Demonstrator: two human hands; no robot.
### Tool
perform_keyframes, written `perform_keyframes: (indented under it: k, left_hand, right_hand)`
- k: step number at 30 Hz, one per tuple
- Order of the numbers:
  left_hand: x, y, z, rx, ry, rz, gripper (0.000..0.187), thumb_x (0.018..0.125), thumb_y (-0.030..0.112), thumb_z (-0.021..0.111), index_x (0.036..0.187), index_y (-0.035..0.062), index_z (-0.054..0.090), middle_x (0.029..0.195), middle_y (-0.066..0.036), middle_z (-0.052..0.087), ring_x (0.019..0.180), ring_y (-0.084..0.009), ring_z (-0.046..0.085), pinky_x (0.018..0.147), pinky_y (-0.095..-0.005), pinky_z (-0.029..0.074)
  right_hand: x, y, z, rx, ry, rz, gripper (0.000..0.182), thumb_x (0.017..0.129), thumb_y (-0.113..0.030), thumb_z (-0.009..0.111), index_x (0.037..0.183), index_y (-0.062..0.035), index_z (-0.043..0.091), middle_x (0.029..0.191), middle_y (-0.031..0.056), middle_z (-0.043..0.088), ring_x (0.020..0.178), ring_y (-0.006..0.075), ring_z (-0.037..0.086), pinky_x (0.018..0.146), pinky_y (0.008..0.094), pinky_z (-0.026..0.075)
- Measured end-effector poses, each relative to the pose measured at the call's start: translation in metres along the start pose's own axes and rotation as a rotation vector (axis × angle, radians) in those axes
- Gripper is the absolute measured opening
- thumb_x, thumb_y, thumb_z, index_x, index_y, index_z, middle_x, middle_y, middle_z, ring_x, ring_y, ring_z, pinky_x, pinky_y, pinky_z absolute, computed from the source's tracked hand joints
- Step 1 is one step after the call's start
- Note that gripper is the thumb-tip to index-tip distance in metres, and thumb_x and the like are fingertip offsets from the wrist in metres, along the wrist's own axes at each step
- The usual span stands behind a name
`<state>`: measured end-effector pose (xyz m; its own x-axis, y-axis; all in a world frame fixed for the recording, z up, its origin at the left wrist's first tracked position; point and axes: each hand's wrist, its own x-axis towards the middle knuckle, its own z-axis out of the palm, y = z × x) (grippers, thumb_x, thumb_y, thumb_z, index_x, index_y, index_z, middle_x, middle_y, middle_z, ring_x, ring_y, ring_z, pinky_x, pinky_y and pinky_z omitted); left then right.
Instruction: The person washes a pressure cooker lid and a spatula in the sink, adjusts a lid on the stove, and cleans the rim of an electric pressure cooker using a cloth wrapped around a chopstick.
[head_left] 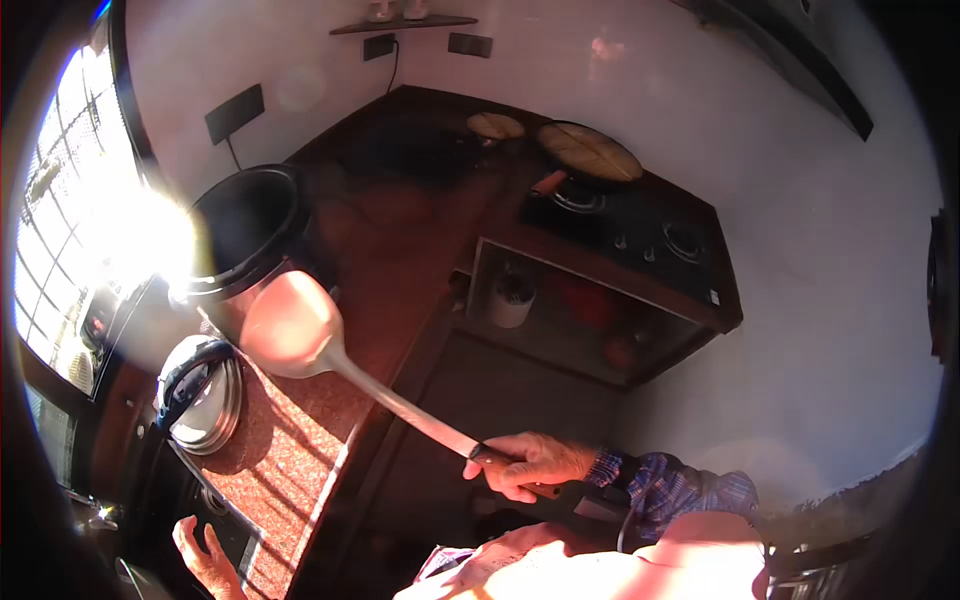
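Note:
My right hand (535,462) is wrapped round the dark handle of a large metal spatula (400,405). The spatula's wide, sunlit blade (292,325) points up and left, above the counter and in front of a big dark pot (245,225). At the lower left, my left hand (208,562) is beside the sink edge, fingers apart and holding nothing. Between that hand and the pot sits a stack of plates (208,410) with a dark-handled item on top.
A gas stove (635,225) stands at the back right, with a covered pan (590,152) on it. Below is an open shelf holding a white container (511,300). Bright sun enters through the barred window (65,200) at left.

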<state>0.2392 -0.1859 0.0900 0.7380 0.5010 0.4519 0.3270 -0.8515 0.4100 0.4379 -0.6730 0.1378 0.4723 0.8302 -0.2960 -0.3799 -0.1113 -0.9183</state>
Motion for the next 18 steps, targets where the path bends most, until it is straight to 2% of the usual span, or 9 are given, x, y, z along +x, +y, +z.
perform_keyframes:
  k: [1,3,5,6,7,9,11,15,18]
  left_hand:
    - [0.014,0.018,0.024,-0.074,0.006,0.114,0.025,0.085,0.010,0.067,0.109,0.0059,0.059,0.113,-0.013,0.058,0.102,-0.0301,0.059,0.081,-0.0369,0.046]
    - [0.033,0.096,0.056,-0.222,-0.198,0.015,0.025,0.085,0.008,0.066,0.109,0.0050,0.059,0.108,-0.014,0.058,0.098,-0.0311,0.058,0.082,-0.0376,0.047]
    - [0.050,0.170,0.097,-0.465,-0.244,0.222,0.025,0.083,0.007,0.067,0.107,0.0035,0.060,0.104,-0.014,0.060,0.095,-0.0321,0.059,0.080,-0.0402,0.047]
    - [0.064,0.208,0.109,-0.429,-0.287,0.369,0.025,0.082,0.005,0.068,0.106,0.0029,0.060,0.103,-0.015,0.060,0.095,-0.0335,0.059,0.079,-0.0406,0.048]
    - [0.079,0.245,0.121,-0.391,-0.329,0.518,0.025,0.080,0.004,0.069,0.104,0.0023,0.060,0.102,-0.016,0.061,0.094,-0.0349,0.059,0.079,-0.0410,0.048]
    - [0.108,0.318,0.149,-0.499,-0.409,0.681,0.026,0.078,0.003,0.070,0.103,0.0017,0.061,0.101,-0.018,0.061,0.095,-0.0383,0.059,0.080,-0.0428,0.049]
    - [0.137,0.383,0.178,-0.616,-0.404,0.827,0.027,0.078,0.005,0.071,0.102,0.0009,0.060,0.101,-0.018,0.061,0.096,-0.0392,0.058,0.082,-0.0439,0.049]
    - [0.214,0.518,0.249,-0.761,-0.218,1.148,0.027,0.077,0.008,0.071,0.101,0.0012,0.060,0.100,-0.016,0.061,0.096,-0.0379,0.059,0.082,-0.0438,0.049]
    - [0.270,0.618,0.315,-0.727,-0.277,1.229,0.027,0.078,0.014,0.071,0.102,0.0038,0.062,0.099,-0.015,0.061,0.098,-0.0366,0.059,0.085,-0.0442,0.049]
  right_hand:
    - [-0.032,0.003,-0.014,-0.102,0.119,0.014,0.036,0.099,-0.028,0.057,0.124,-0.0026,0.053,0.070,-0.0010,0.050,0.052,0.0055,0.047,0.044,0.0213,0.037]
    - [-0.081,0.034,-0.036,-0.342,0.546,0.135,0.031,0.094,-0.026,0.064,0.113,-0.0026,0.058,0.076,0.0003,0.059,0.056,0.0066,0.051,0.054,0.0235,0.045]
    - [-0.124,0.091,-0.059,-0.365,0.924,0.055,0.028,0.093,-0.027,0.066,0.106,-0.0029,0.060,0.077,0.0017,0.060,0.055,0.0076,0.052,0.052,0.0248,0.045]
    - [-0.142,0.097,-0.061,-0.339,1.014,0.187,0.023,0.094,-0.023,0.064,0.104,-0.0032,0.058,0.073,0.0005,0.055,0.054,0.0071,0.050,0.048,0.0248,0.042]
    - [-0.158,0.102,-0.062,-0.308,1.103,0.319,0.019,0.094,-0.019,0.063,0.102,-0.0035,0.055,0.068,-0.0006,0.051,0.052,0.0066,0.048,0.045,0.0247,0.039]
    - [-0.185,0.149,-0.076,0.039,1.253,0.158,0.015,0.094,-0.016,0.062,0.098,-0.0042,0.054,0.066,-0.0006,0.050,0.052,0.0071,0.048,0.045,0.0247,0.040]
    - [-0.201,0.155,-0.080,0.159,1.352,0.106,0.014,0.093,-0.015,0.063,0.097,-0.0042,0.055,0.066,-0.0002,0.050,0.051,0.0077,0.048,0.045,0.0251,0.040]
    - [-0.213,0.123,-0.098,0.340,1.533,0.020,0.015,0.093,-0.016,0.063,0.097,-0.0045,0.054,0.066,0.0003,0.050,0.052,0.0082,0.049,0.046,0.0247,0.041]
    - [-0.210,0.079,-0.131,0.337,1.610,-0.036,0.012,0.093,-0.014,0.059,0.100,-0.0045,0.056,0.065,0.0002,0.050,0.049,0.0089,0.046,0.045,0.0249,0.040]
